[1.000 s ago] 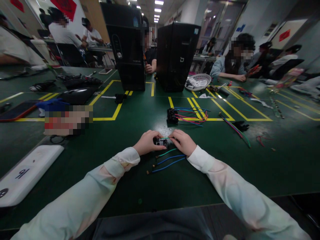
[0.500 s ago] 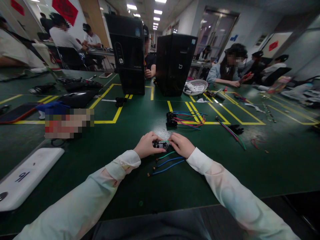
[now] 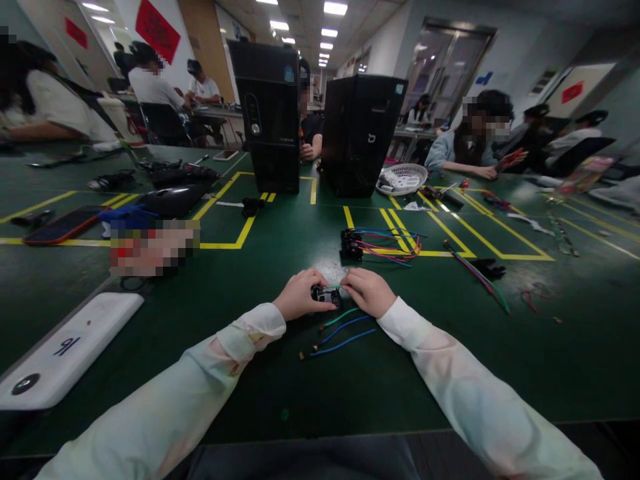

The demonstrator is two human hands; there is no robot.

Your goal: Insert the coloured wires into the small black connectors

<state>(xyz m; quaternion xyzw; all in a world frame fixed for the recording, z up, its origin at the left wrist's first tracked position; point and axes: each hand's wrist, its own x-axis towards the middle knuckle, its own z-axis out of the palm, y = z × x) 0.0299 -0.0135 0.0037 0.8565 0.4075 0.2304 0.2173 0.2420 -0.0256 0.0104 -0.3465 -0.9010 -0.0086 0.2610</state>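
Note:
My left hand (image 3: 302, 293) is closed around a small black plastic part (image 3: 326, 297) with a grey middle, thumb along its near edge. A green wire (image 3: 334, 287) runs from that part toward my right hand (image 3: 369, 291), whose thumb and fingers pinch its end. Just below my hands lie another green wire (image 3: 340, 319) and two blue wires (image 3: 340, 340), each with a small terminal at its left end. Farther off sits a black connector block (image 3: 352, 244) with blue and red wires trailing right. What the fingertips cover is hidden.
Two black computer towers (image 3: 273, 127) stand at the back, with a white basket (image 3: 403, 179) beside them. Loose coloured wires (image 3: 475, 277) lie on the right. A white device (image 3: 65, 353) and a phone (image 3: 65, 224) are on the left. Co-workers sit beyond the table.
The view has turned slightly left, so everything appears shifted right. My hands keep their hold on the black part and the green wire, with little visible movement between them.

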